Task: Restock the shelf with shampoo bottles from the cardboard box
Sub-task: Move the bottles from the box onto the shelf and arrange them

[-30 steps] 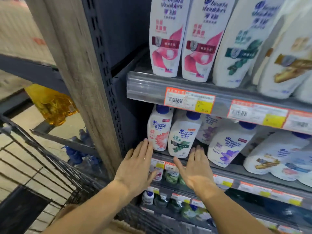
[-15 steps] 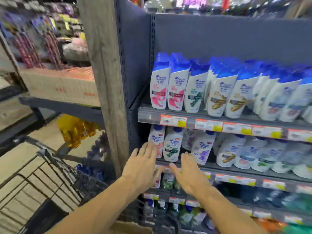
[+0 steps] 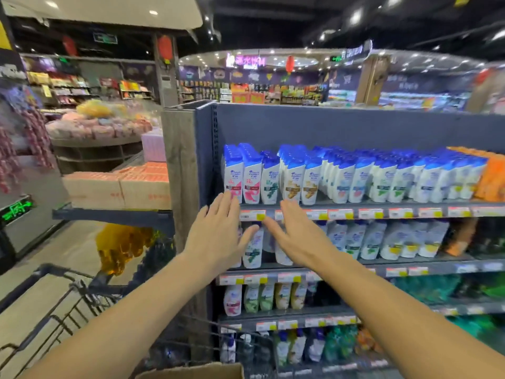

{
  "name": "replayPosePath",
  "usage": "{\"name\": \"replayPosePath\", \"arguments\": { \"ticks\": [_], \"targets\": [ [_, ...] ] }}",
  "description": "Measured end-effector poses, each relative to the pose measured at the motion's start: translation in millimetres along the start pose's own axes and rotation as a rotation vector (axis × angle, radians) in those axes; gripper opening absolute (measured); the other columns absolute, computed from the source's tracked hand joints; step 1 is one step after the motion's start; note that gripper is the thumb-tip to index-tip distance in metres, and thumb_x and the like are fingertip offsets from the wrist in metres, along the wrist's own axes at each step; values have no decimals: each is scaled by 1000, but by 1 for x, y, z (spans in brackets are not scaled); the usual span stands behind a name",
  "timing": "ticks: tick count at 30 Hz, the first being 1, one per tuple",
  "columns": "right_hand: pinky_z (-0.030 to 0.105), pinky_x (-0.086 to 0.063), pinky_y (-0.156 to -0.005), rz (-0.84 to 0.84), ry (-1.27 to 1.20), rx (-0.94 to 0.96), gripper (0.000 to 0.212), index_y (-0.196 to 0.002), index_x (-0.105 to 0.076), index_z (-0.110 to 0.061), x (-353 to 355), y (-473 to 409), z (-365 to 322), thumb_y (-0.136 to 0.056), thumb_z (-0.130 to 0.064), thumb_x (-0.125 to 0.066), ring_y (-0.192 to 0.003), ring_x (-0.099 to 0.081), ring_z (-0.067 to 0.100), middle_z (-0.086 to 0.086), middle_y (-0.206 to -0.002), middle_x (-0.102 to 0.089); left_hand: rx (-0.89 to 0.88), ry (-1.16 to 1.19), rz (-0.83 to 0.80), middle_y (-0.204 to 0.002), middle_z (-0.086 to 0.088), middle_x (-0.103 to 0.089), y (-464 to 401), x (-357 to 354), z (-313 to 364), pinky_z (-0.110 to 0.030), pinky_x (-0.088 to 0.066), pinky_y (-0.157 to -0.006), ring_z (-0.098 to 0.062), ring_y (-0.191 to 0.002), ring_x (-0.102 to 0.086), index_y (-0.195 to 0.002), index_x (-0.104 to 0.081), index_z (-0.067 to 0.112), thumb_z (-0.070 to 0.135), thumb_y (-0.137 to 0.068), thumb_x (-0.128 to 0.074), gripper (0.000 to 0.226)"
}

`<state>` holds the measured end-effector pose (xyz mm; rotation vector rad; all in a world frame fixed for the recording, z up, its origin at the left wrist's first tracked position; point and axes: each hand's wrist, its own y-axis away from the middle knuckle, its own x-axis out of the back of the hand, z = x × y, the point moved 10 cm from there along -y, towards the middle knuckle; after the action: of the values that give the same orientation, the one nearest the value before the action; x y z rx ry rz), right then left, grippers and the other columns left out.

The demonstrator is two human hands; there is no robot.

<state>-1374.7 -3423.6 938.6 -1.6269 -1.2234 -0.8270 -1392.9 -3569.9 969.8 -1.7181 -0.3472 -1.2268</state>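
White shampoo bottles with blue caps (image 3: 295,176) fill the top row of the dark shelf (image 3: 382,207). More bottles (image 3: 355,239) stand on the row below. My left hand (image 3: 218,233) and my right hand (image 3: 297,233) are stretched out flat in front of the shelf's left end, fingers straight, holding nothing. The left fingertips reach the lower edge of the pink-labelled bottles (image 3: 233,179). A corner of the cardboard box (image 3: 196,372) shows at the bottom edge, between my forearms.
A wire shopping cart (image 3: 68,305) stands at lower left, against the shelf's wooden end post (image 3: 180,170). Lower shelf rows hold smaller bottles (image 3: 262,296). Orange packs (image 3: 489,176) sit at the top row's right end. Boxed goods (image 3: 117,187) lie on a side shelf.
The view has pulled back and tilted up, so the whole shelf and the store behind show. Both flat hands have risen from the second row to the top row's price strip.
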Motion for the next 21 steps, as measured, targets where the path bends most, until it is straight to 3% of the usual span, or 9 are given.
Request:
{"name": "replayPosePath", "arguments": {
  "ticks": [4, 12, 15, 17, 18, 19, 21],
  "targets": [
    [37, -12, -121, -60, 23, -20, 83, -154, -9, -9, 8, 0, 0, -95, -65, -24, -151, 1, 15, 4, -165, -4, 20, -24, 54, -154, -17, -35, -3, 23, -10, -43, -36, -108, -29, -142, -34, -144, -36, 2, 59, -91, -38, 78],
    [37, -6, -123, -180, 53, -27, 83, -155, -1, -8, -25, -17, 13, -97, -63, -25, -151, 7, 17, 5, -164, 5, 104, -112, -104, -159, -14, -24, -5, -30, -34, -39, -30, -111, -25, -146, -24, -149, -25, 6, 60, -93, -30, 78],
    [40, -15, -121, -191, 51, -33, 79, -153, -12, -7, -41, -27, 21, -98, -61, -26, -150, -9, 22, 7, -164, -7, 97, -104, -141, -159, -14, -22, -7, -56, -36, -39, -29, -112, -25, -147, -22, -150, -23, 6, 59, -94, -29, 77],
    [43, -28, -113, -202, 60, -49, 70, -146, -26, -6, -58, -33, 30, -99, -58, -27, -127, -32, 31, 12, -158, -21, 71, -100, -181, -160, -13, -20, -8, -78, -34, -39, -28, -113, -25, -147, -20, -150, -21, 6, 58, -95, -28, 76],
    [42, -32, -106, -206, 61, -60, 68, -143, -30, -6, -67, -37, 36, -99, -57, -27, -112, -32, 31, 14, -154, -26, 56, -96, -196, -160, -13, -19, -9, -90, -33, -39, -27, -114, -25, -147, -19, -150, -20, 6, 57, -95, -27, 76],
    [41, -34, -102, -213, 57, -72, 68, -142, -31, -6, -78, -41, 42, -99, -57, -27, -109, -33, 31, 16, -151, -29, 40, -92, -209, -160, -13, -19, -10, -102, -32, -39, -27, -114, -25, -147, -20, -150, -21, 5, 57, -96, -27, 75],
    [43, -29, -112, -259, 39, -104, 72, -148, -23, -6, -104, -50, 59, -99, -58, -26, -138, -28, 30, 14, -157, -23, 22, -66, -251, -160, -13, -21, -14, -130, -31, -37, -27, -115, -24, -147, -21, -149, -22, 5, 55, -96, -28, 73]
  ]
}}
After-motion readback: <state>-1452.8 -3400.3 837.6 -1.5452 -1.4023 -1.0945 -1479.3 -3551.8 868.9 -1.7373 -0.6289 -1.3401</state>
